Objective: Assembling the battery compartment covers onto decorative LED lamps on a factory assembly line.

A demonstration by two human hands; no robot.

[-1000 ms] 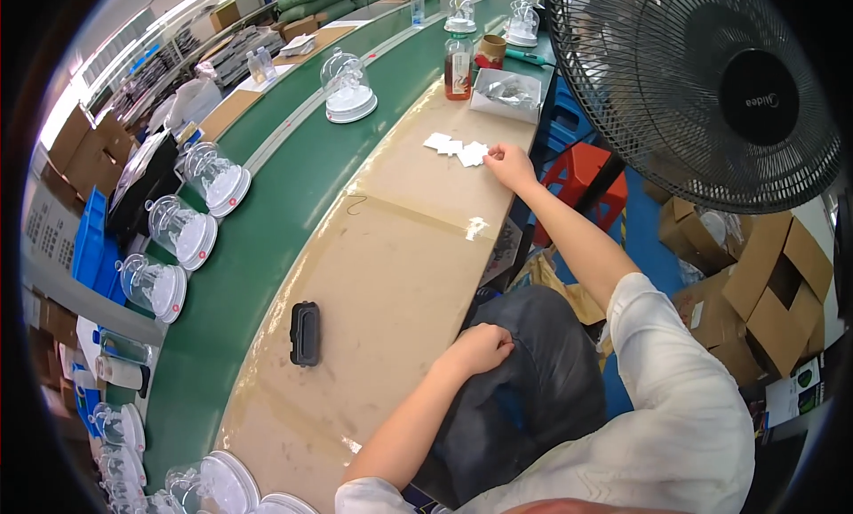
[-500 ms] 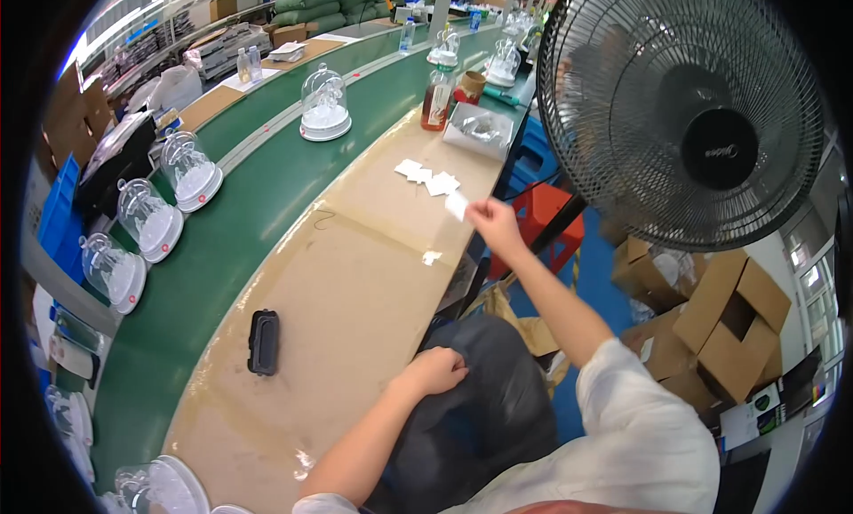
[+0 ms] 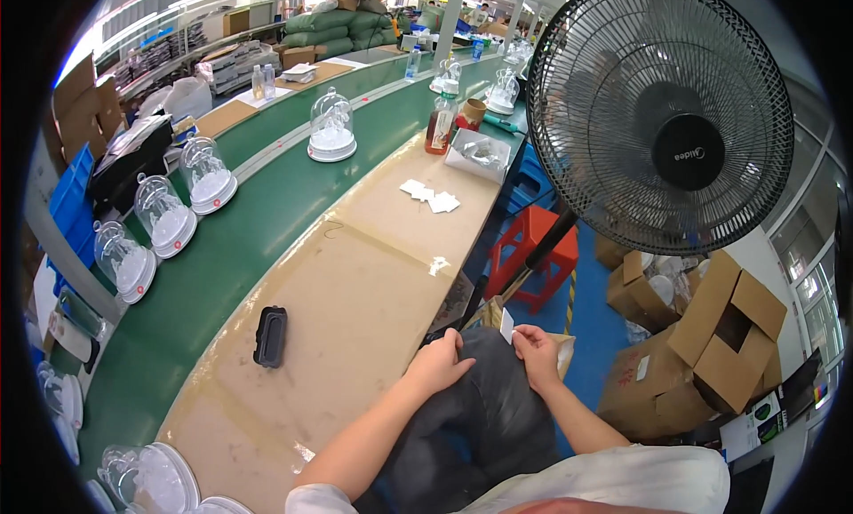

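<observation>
Over my lap, my right hand [image 3: 537, 358] pinches a small white card [image 3: 506, 326] between thumb and fingertips. My left hand [image 3: 437, 363] rests by the table's edge at my thigh, with the thumb apart from the fingers and nothing seen in it. Several more white cards [image 3: 442, 202] lie loosely on the brown-covered table [image 3: 355, 336], farther off. A black oblong case [image 3: 270, 337] sits on the table to the left of my left hand.
A green conveyor [image 3: 258, 203] curves along the table, carrying clear domes on white bases [image 3: 332, 127]. A bottle [image 3: 439, 127] and white box [image 3: 478, 154] stand at the table's far end. To the right are a black fan [image 3: 689, 150], red stool [image 3: 538, 252] and open carton [image 3: 729, 327].
My right hand has drawn back from the table to my lap with the white card. My left hand's thumb has moved apart from its fingers. The view has shifted slightly.
</observation>
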